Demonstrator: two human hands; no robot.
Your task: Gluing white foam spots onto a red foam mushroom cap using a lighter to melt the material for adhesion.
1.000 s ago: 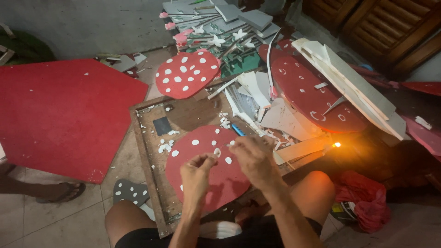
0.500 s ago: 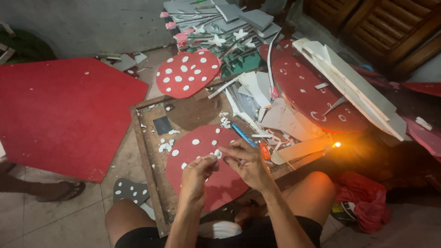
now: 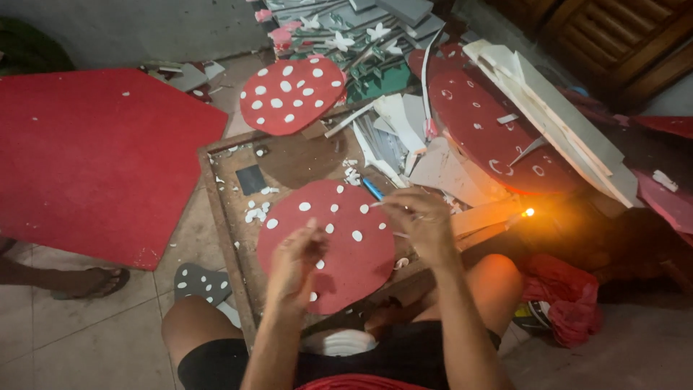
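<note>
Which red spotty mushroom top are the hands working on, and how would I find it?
Find the wooden board on the person's lap. The red spotted cap lies on it, under the left hand and right hand. Another spotted cap lies farther off, beyond the board.

free: bare board (image 3: pixel 289 162) past red cutout (image 3: pixel 339 242) | blocked right: foam scrap pile (image 3: pixel 433 155), lit flame (image 3: pixel 529 212)

The person wears black shorts (image 3: pixel 216 365) at six o'clock (legs bare below them). Both forearms are bare, without sleeves. The left hand (image 3: pixel 296 263) and right hand (image 3: pixel 422 224) have no gloves.
</note>
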